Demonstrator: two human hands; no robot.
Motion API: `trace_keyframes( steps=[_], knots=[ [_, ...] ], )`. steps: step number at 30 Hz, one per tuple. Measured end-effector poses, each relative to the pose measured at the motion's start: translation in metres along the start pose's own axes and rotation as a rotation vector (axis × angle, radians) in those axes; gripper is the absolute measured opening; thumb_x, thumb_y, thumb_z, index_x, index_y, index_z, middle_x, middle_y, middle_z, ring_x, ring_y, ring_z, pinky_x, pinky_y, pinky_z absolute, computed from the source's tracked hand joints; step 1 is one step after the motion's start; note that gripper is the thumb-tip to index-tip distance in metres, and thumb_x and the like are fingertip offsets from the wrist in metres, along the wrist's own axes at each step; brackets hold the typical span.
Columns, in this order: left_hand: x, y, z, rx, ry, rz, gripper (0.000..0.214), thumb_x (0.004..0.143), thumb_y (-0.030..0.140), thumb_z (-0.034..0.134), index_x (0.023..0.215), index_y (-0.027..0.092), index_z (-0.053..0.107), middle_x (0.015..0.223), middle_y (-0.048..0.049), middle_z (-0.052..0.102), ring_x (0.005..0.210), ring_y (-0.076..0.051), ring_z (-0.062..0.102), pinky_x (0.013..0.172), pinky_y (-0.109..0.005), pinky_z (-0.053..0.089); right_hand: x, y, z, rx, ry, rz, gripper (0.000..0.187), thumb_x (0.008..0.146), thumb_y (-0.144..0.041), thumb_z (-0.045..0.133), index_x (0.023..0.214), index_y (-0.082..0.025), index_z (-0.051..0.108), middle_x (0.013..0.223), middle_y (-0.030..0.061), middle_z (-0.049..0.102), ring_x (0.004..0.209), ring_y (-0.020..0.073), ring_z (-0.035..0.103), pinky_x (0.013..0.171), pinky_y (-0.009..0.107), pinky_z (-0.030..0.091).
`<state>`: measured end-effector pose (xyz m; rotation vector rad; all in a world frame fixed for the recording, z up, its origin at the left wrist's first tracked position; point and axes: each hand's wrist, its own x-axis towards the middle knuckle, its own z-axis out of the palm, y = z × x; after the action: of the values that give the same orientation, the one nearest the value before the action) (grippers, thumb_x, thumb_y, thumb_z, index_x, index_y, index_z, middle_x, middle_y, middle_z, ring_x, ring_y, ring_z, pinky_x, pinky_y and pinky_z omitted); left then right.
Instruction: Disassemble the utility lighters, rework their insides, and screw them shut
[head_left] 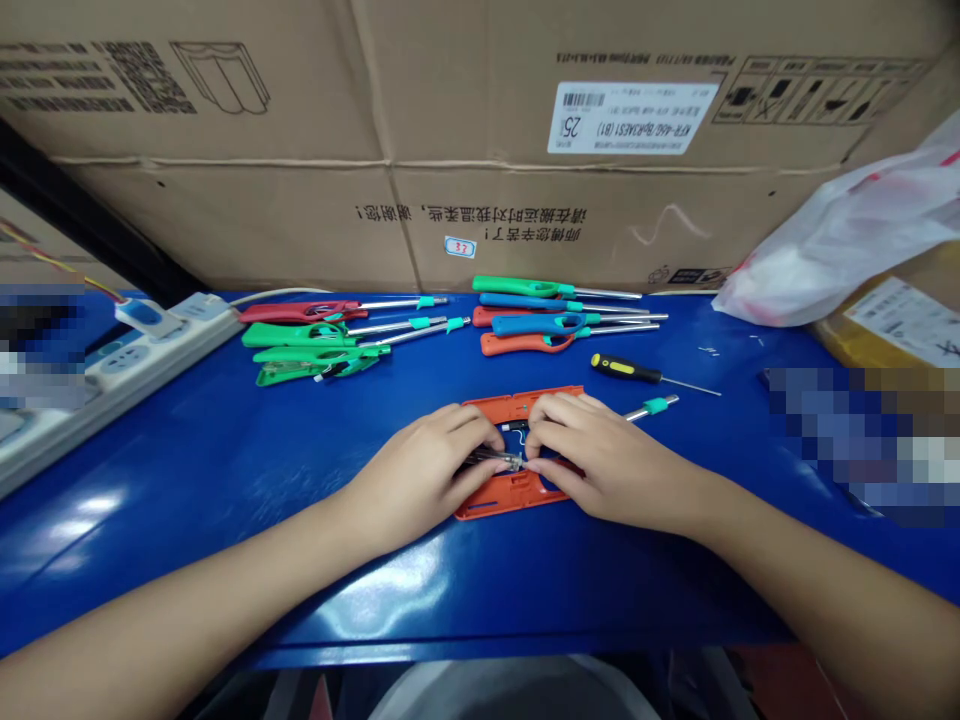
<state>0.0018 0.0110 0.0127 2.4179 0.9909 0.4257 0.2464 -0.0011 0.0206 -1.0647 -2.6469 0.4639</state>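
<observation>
Two orange lighter-shell halves lie side by side in front of me, the far half (491, 409) and the near half (495, 497). Between them my left hand (427, 460) is closed around a small clear lighter fuel tank (513, 459), its valve end pointing right. My right hand (607, 455) is closed, with thumb and fingertips pinched right at that end; whatever they grip is hidden. A small black igniter (515, 427) with a thin white wire shows between the hands. Beyond my right hand a metal lighter tube (649, 410) with a teal sleeve sticks out.
Several lighters in red and green (315, 335) lie back left; several green, blue and orange ones (532, 325) lie back centre. A black-and-yellow screwdriver (626, 368) rests right of them. A power strip (120, 360) runs along the left; a large carton (300, 220) stands behind, a plastic bag (840, 240) at right.
</observation>
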Motion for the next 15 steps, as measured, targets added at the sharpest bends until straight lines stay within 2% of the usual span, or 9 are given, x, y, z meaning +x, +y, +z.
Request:
trace_keyframes(
  steps=[6, 10, 15],
  knots=[
    [-0.0017, -0.0041, -0.0001, 0.055, 0.027, 0.088, 0.024, 0.103, 0.034, 0.058, 0.121, 0.022, 0.067, 0.114, -0.0085, 0.069, 0.106, -0.025, 0.062, 0.094, -0.041, 0.053, 0.0006, 0.0019, 0.0005, -0.032, 0.014, -0.008, 0.016, 0.103, -0.017, 0.047, 0.094, -0.018, 0.06, 0.097, 0.0071, 0.064, 0.091, 0.0215, 0.055, 0.086, 0.039, 0.043],
    [-0.0016, -0.0041, 0.002, 0.054, 0.028, 0.104, 0.02, 0.105, 0.028, 0.054, 0.116, 0.021, 0.069, 0.11, -0.0076, 0.07, 0.103, -0.024, 0.061, 0.092, -0.04, 0.052, 0.0006, 0.004, 0.0016, -0.011, 0.024, 0.016, 0.013, 0.103, -0.02, 0.05, 0.094, -0.019, 0.059, 0.094, 0.0049, 0.066, 0.088, 0.0198, 0.056, 0.087, 0.037, 0.041],
    [0.0005, -0.0044, 0.001, 0.07, 0.02, 0.134, 0.02, 0.105, 0.03, 0.055, 0.113, 0.02, 0.07, 0.108, -0.0063, 0.072, 0.1, -0.023, 0.063, 0.092, -0.039, 0.051, 0.0, 0.0074, -0.0011, -0.06, 0.063, -0.073, 0.017, 0.104, -0.021, 0.051, 0.092, -0.018, 0.063, 0.088, 0.0025, 0.068, 0.083, 0.018, 0.054, 0.083, 0.035, 0.037]
  ],
)
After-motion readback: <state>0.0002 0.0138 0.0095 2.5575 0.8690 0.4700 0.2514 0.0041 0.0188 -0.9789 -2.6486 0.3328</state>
